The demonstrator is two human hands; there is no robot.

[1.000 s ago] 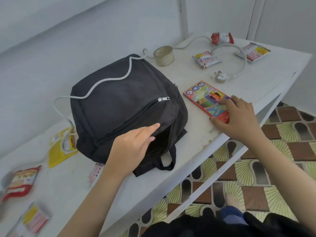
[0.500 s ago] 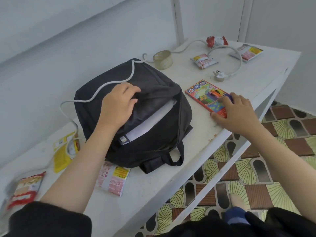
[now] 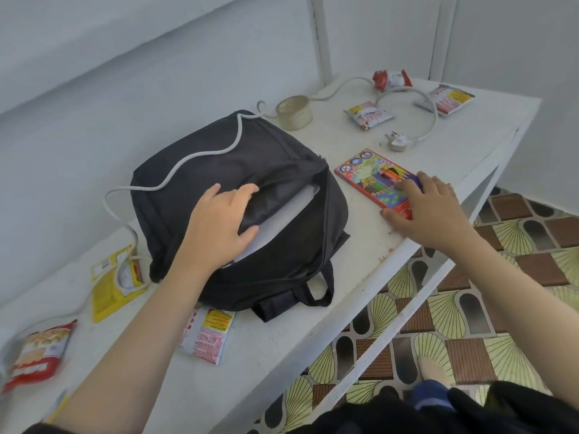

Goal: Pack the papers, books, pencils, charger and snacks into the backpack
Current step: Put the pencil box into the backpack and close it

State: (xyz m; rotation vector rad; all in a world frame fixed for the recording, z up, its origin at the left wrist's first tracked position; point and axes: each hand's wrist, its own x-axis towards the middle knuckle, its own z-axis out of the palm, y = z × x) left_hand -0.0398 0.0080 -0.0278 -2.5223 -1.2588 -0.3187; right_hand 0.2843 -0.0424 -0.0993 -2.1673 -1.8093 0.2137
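The left hand (image 3: 219,227) grips the upper flap of the backpack (image 3: 275,170), fingers curled over the flap's edge and the thumb underneath, so the zip mouth gapes toward the table's (image 3: 313,327) front edge. The right hand (image 3: 429,211) lies relaxed on the near end of the pencil box (image 3: 366,173), fingers spread across its top and the thumb against its near corner. The box lies flat.

That hand and the box's near end sit close to the front edge, where the table drops to the patterned floor (image 3: 454,324). Bare table shows between the box and the backpack's right side, and the mouth faces that gap. The wall runs just behind the backpack.

White papers (image 3: 300,202) show inside the mouth, just beside the left thumb. The backpack's handle loop hangs near the front edge.

The charger's cable (image 3: 203,155) is draped over the backpack's top. From there it runs left and down to a yellow snack packet (image 3: 112,283), and right, past a tape roll (image 3: 294,112), to the plug (image 3: 396,140) beyond the pencil box. Three snack packets (image 3: 368,114) lie at the far end around the cable's loop. One packet (image 3: 208,333) is partly tucked under the backpack by the left forearm, and a red one (image 3: 37,349) lies at the far left.
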